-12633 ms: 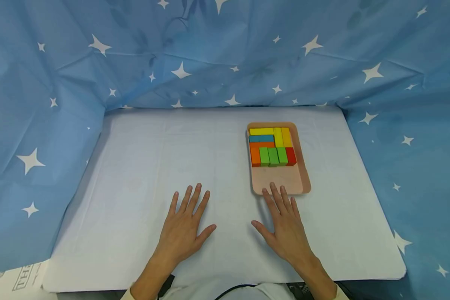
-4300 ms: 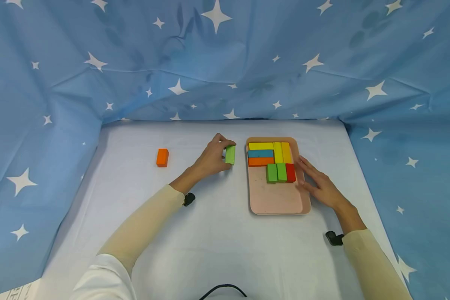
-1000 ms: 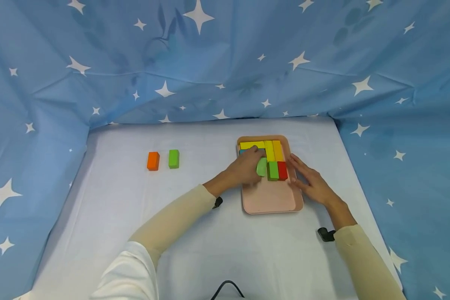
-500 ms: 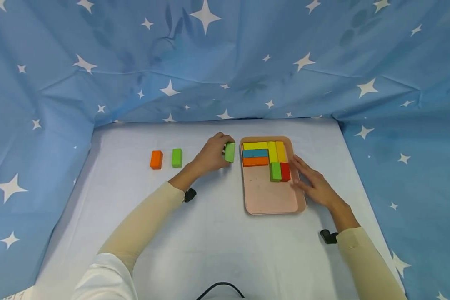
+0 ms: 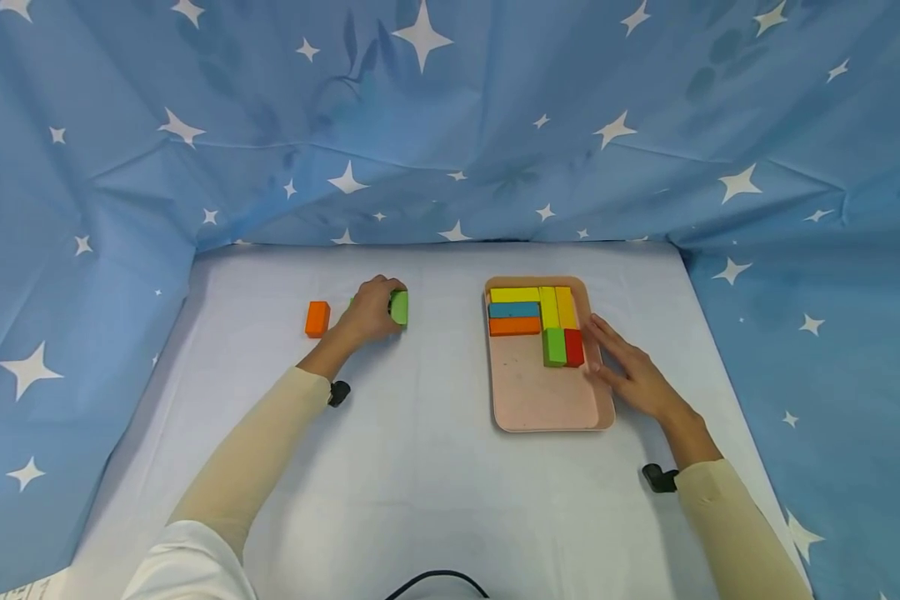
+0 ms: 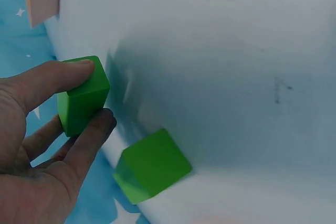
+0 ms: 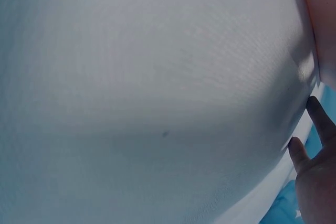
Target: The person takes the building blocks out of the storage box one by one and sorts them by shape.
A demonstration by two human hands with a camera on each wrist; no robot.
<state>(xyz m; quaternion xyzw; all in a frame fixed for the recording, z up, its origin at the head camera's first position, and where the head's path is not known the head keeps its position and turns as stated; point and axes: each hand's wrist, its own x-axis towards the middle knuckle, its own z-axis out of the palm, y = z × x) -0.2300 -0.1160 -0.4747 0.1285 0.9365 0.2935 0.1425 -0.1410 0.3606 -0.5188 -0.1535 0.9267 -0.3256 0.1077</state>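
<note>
With thumb and fingers, my left hand (image 5: 367,312) pinches a green block (image 6: 81,98) above the left part of the table. Another green block (image 6: 155,165) stands on the cloth close by; in the head view my hand hides most of it. Left of them is an orange block (image 5: 317,319). My right hand (image 5: 639,379) rests at the right rim of a pink tray (image 5: 543,410), fingers extended. Inside the tray are yellow blocks (image 5: 514,295), a blue block (image 5: 514,310), an orange block (image 5: 515,327), a green block (image 5: 555,347) and a red block (image 5: 573,347).
A white cloth (image 5: 435,467) covers the table. Blue star-patterned curtain (image 5: 450,125) hangs at the back and both sides. A black cable (image 5: 438,572) loops at the front edge.
At first both hands lay apart and every block was in the tray. An orange and a green block came out onto the table; just now my left hand has carried another green block leftward.
</note>
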